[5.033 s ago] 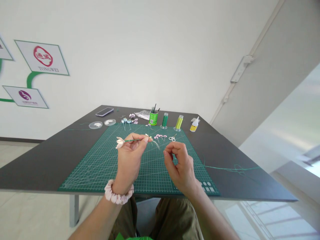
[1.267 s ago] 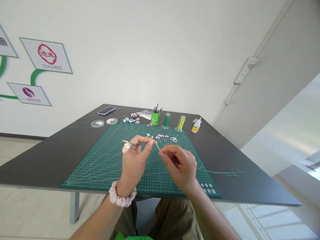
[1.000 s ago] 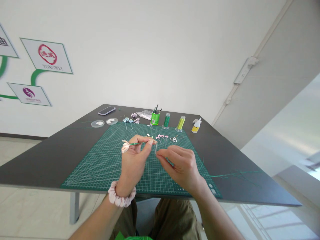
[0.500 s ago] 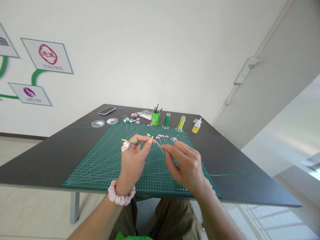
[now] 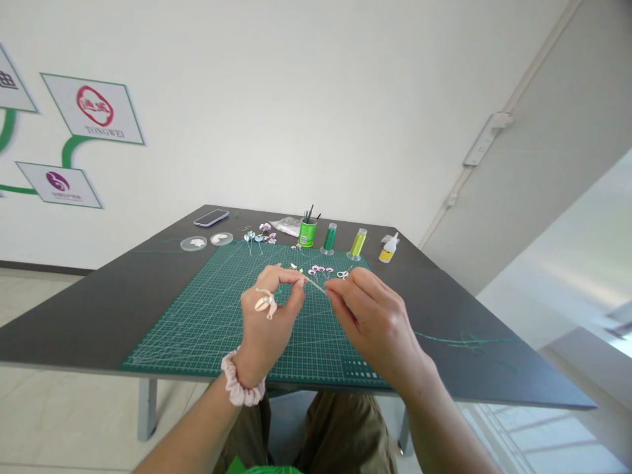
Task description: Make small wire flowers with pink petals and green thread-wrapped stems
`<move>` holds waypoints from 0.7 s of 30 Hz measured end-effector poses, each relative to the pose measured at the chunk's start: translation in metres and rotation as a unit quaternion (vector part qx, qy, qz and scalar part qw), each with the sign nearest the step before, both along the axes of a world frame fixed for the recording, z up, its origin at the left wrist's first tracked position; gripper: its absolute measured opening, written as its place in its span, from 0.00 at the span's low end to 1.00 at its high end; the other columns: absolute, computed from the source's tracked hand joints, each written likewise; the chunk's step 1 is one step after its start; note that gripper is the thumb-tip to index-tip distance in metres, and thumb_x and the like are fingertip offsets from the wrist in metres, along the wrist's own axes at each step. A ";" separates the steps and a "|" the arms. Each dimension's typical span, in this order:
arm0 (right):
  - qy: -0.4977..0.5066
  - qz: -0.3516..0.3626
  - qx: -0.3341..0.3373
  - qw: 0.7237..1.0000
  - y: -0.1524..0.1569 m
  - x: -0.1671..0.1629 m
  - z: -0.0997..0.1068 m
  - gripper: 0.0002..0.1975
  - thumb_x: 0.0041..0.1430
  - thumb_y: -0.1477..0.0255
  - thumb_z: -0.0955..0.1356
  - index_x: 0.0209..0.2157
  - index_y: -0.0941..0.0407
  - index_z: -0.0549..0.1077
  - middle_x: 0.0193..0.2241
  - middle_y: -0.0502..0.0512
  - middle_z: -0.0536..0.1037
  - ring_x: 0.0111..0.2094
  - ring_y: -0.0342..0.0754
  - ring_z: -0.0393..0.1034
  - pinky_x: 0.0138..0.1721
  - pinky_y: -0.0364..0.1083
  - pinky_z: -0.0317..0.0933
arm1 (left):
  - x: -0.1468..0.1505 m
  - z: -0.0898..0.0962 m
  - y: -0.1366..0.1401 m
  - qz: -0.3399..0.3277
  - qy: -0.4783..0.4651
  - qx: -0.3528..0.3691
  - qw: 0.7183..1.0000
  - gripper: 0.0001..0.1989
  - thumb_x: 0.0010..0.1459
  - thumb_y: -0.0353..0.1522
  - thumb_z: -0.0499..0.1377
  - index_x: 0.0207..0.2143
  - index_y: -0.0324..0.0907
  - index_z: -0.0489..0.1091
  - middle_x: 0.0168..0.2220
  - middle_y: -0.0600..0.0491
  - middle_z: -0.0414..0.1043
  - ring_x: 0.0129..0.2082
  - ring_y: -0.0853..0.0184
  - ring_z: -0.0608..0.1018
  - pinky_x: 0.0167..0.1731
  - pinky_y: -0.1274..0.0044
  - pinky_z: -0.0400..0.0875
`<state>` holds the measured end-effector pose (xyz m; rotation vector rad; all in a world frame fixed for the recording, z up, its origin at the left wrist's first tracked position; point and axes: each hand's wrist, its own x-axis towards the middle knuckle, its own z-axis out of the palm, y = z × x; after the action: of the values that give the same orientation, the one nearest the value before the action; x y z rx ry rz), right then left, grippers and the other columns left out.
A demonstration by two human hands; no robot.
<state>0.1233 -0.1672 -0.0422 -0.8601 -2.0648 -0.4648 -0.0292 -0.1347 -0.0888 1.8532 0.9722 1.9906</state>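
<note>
My left hand [image 5: 269, 322], with a pale pink scrunchie [image 5: 241, 382] at its wrist, is closed in a pinch on the stem of a small cream flower [image 5: 265, 303]. The flower head lies over the back of the thumb side, and a bit of green shows on its stem. From the left fingertips a thin pale strand [image 5: 315, 285] runs taut to my right hand [image 5: 378, 313], which pinches its far end. Both hands are held above the green cutting mat [image 5: 197, 342]. Whether the strand is thread or wire I cannot tell.
Behind the hands are small pink flowers [image 5: 320, 269], scissors [image 5: 342, 274], blue flowers [image 5: 254, 237], a green can of tools [image 5: 307, 233], green thread [image 5: 330, 238], yellow-green thread [image 5: 358, 243] and a glue bottle [image 5: 388, 249]. Two shallow dishes [image 5: 193, 244] and a phone [image 5: 211, 218] lie left; loose green threads [image 5: 464, 342] right.
The flower head has swung from left of my left hand round to its back. The strand was curved and is now straight, with my right fingers closed on its end.
</note>
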 end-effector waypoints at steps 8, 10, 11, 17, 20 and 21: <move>0.034 0.086 -0.091 0.992 0.006 0.002 0.020 0.10 0.63 0.78 0.63 0.29 0.59 0.74 0.22 0.49 0.65 0.24 0.41 0.61 0.25 0.42 0.56 | 0.001 0.004 -0.004 -0.073 -0.030 -0.058 0.995 0.06 0.55 0.27 0.59 0.26 0.44 0.71 0.27 0.55 0.75 0.31 0.67 0.75 0.44 0.70 0.69; 0.051 0.107 -0.110 0.987 0.013 0.003 0.024 0.09 0.62 0.79 0.64 0.29 0.58 0.74 0.22 0.48 0.65 0.24 0.40 0.60 0.25 0.42 0.55 | 0.002 0.006 -0.006 -0.113 -0.059 -0.085 0.988 0.06 0.55 0.27 0.60 0.26 0.44 0.72 0.27 0.55 0.75 0.31 0.67 0.76 0.40 0.72 0.70; 0.058 0.117 -0.119 0.984 0.017 0.003 0.026 0.09 0.61 0.79 0.65 0.28 0.58 0.74 0.22 0.47 0.65 0.24 0.40 0.59 0.25 0.42 0.54 | 0.003 0.007 -0.007 -0.135 -0.075 -0.096 0.983 0.06 0.55 0.27 0.60 0.26 0.44 0.72 0.27 0.54 0.76 0.31 0.67 0.76 0.39 0.73 0.70; 0.126 0.179 -0.213 0.952 0.039 0.001 0.031 0.07 0.56 0.79 0.68 0.25 0.58 0.75 0.19 0.43 0.59 0.22 0.39 0.54 0.24 0.42 0.51 | 0.006 0.016 -0.014 -0.219 -0.148 -0.133 0.955 0.06 0.51 0.26 0.62 0.23 0.42 0.71 0.25 0.54 0.75 0.30 0.68 0.76 0.37 0.75 0.70; 0.162 0.190 -0.269 0.930 0.045 0.000 0.027 0.06 0.55 0.77 0.68 0.26 0.58 0.76 0.19 0.44 0.59 0.22 0.39 0.54 0.25 0.43 0.51 | 0.006 0.018 -0.015 -0.237 -0.160 -0.147 0.947 0.05 0.51 0.26 0.62 0.23 0.42 0.71 0.25 0.54 0.76 0.31 0.68 0.76 0.37 0.75 0.70; 0.172 0.193 -0.286 0.922 0.047 -0.001 0.024 0.06 0.55 0.75 0.69 0.26 0.58 0.76 0.19 0.44 0.61 0.22 0.39 0.54 0.25 0.43 0.51 | 0.006 0.019 -0.015 -0.242 -0.163 -0.149 0.945 0.05 0.51 0.27 0.62 0.23 0.42 0.71 0.25 0.53 0.76 0.31 0.68 0.77 0.37 0.75 0.70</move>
<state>0.1226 -0.1202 -0.0181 -0.7565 -1.9814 0.5017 -0.0230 -0.1498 -0.0703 1.3747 0.6050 1.6677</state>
